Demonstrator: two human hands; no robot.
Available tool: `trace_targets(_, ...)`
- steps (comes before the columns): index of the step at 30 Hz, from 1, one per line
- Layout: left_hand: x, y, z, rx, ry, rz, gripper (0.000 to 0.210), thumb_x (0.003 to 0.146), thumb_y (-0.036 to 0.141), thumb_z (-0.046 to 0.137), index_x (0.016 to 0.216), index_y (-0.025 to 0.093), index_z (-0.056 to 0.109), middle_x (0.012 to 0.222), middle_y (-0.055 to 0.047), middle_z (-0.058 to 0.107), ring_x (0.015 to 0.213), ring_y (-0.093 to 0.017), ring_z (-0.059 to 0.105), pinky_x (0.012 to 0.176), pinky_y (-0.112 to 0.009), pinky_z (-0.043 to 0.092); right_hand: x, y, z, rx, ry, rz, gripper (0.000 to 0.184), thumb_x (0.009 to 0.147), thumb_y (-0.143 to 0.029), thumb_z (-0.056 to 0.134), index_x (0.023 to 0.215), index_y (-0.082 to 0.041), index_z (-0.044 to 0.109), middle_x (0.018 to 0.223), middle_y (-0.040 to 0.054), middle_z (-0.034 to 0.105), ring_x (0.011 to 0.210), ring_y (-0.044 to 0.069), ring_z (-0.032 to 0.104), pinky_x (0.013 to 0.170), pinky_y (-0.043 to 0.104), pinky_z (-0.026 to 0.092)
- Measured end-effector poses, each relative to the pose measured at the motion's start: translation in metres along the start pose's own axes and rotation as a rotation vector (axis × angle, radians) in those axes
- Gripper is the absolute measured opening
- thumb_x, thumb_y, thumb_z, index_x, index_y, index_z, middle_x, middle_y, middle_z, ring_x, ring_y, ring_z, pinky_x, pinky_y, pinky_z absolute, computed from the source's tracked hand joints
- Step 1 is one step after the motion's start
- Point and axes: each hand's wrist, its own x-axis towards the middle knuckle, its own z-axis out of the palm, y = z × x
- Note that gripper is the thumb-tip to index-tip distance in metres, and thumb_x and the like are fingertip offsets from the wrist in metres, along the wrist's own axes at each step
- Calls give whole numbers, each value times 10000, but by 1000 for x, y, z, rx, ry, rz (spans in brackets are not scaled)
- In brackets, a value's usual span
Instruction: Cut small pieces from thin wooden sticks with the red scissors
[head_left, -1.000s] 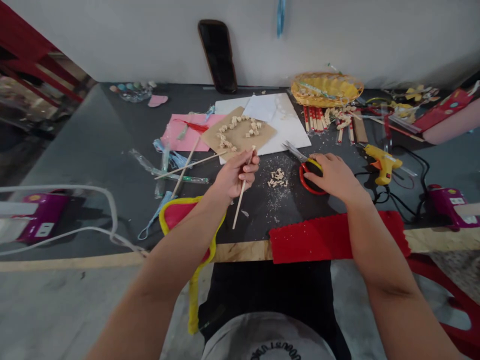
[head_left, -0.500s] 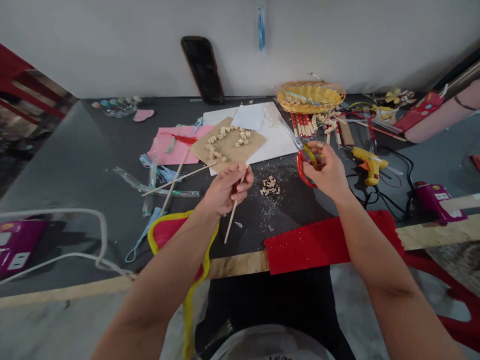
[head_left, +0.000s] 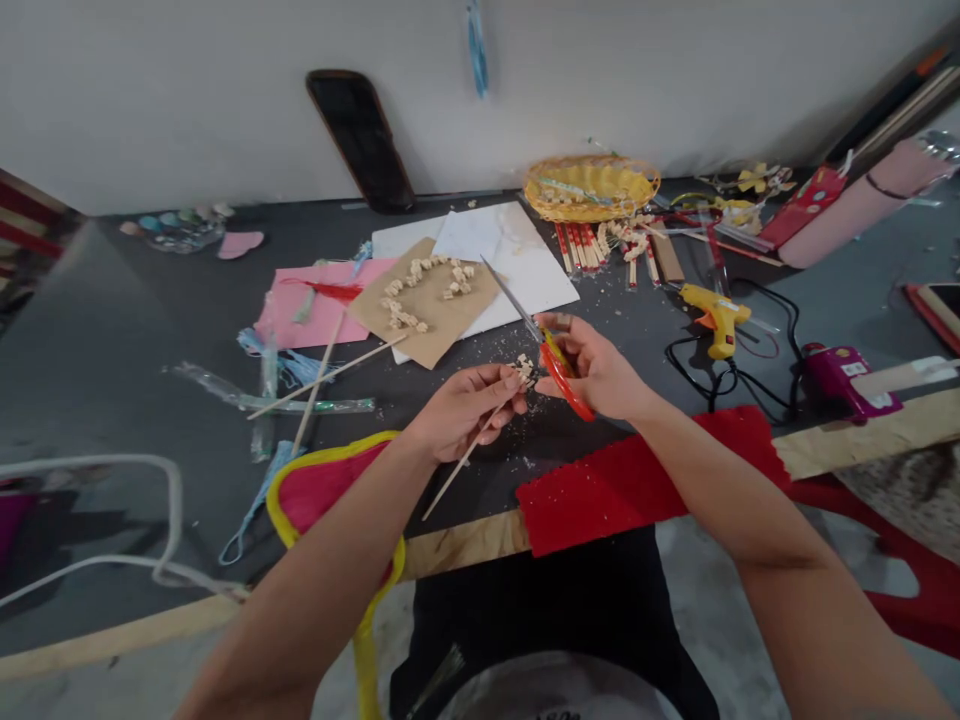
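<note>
Your left hand (head_left: 476, 408) pinches stick (head_left: 454, 483) near upper end, likely steadying it, over tabletop (head_left: 142, 380). Pale pieces (head_left: 525, 368) show just beside. Your right hand (head_left: 598, 370) grips scissors (head_left: 564, 384) by handles, blades pointing away, presumably for control. Stick: slim, straight, pale. Scissors: red-yellow handles, long metal blades.

Operator: Which part of the stick (head_left: 459, 468) is obscured?
Technician: Its upper portion; the left hand (head_left: 480, 405) covers it.
Operator: And the scissors (head_left: 555, 370)?
Technician: The right hand (head_left: 589, 362) conceals part of the handles. Its forearm covers part of the red cloth (head_left: 585, 503).
Operator: Edge cut-offs?
Technician: Left, the purple box (head_left: 13, 520). Bottom, the shirt (head_left: 540, 680); its lettering (head_left: 559, 715) is illegible.
</note>
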Motion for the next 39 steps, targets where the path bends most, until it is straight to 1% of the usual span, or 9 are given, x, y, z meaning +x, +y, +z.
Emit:
trace_targets(2, 0, 0, 1, 24, -8, -23, 332, 714, 382, 798, 768, 145, 571, 633, 9, 620, 407, -28, 420, 290, -110, 283, -2, 2, 3, -26, -33, -13, 645, 704, -231, 768, 1249, -235, 422, 814, -50, 537, 676, 79, 511, 626, 225, 435)
trace_targets(4, -1, 0, 2, 51, -20, -45, 351, 693, 394, 811, 777, 144, 580, 630, 8, 623, 415, -34, 435, 291, -115, 297, -3, 4, 7, -35, -80, -1, 589, 746, -223, 718, 1249, -224, 411, 799, -49, 546, 669, 81, 525, 639, 235, 452)
trace_targets(8, -1, -1, 5, 84, -19, -55, 391, 653, 418, 832, 766, 146, 574, 613, 8, 619, 413, -40, 442, 285, -122, 305, -5, 7, 9, -35, -113, 35, 553, 757, -214, 702, 1225, -208, 408, 800, -41, 572, 666, 87, 565, 631, 239, 470)
trace_targets(13, 0, -3, 4, 107, -31, -35, 352, 681, 395, 815, 747, 151, 570, 611, 18, 614, 403, -37, 428, 285, -129, 318, -4, 7, 8, -19, -128, 21, 488, 769, -209, 697, 1175, -214, 427, 779, -47, 569, 627, 73, 548, 560, 209, 443)
trace_targets(20, 0, -5, 1, 124, -46, 12, 299, 718, 374, 787, 775, 149, 598, 654, 3, 634, 418, -35, 451, 310, -124, 333, -3, 2, 6, 20, -151, 68, 487, 769, -222, 700, 1179, -214, 438, 772, -53, 548, 598, 64, 528, 519, 201, 432)
trace_targets(28, -2, -5, 4, 218, 1, 43, 292, 725, 381, 773, 762, 141, 611, 657, -6, 636, 421, -40, 458, 315, -135, 373, -4, 3, 5, 6, -179, 38, 448, 784, -195, 684, 1162, -194, 444, 768, -53, 546, 595, 54, 507, 512, 189, 401)
trace_targets(32, -2, -6, 4, 247, 5, 41, 267, 736, 367, 765, 763, 145, 620, 651, -5, 643, 424, -42, 474, 329, -133, 391, -4, 2, 4, 14, -199, 68, 476, 775, -203, 702, 1174, -194, 443, 776, -53, 551, 598, 50, 504, 511, 180, 396)
trace_targets(36, -2, -6, 3, 251, 5, 29, 277, 724, 369, 774, 724, 143, 615, 627, -7, 644, 403, -35, 462, 334, -134, 397, -4, 2, 2, 91, -209, 109, 490, 767, -243, 721, 1170, -204, 444, 789, -55, 563, 564, 45, 508, 496, 184, 409)
trace_targets(39, -2, -6, 2, 253, -3, 29, 292, 723, 385, 773, 701, 140, 615, 611, -10, 643, 389, -35, 456, 330, -141, 401, -4, 1, -1, 142, -219, 103, 466, 781, -264, 709, 1161, -216, 445, 792, -52, 575, 551, 50, 520, 492, 197, 420)
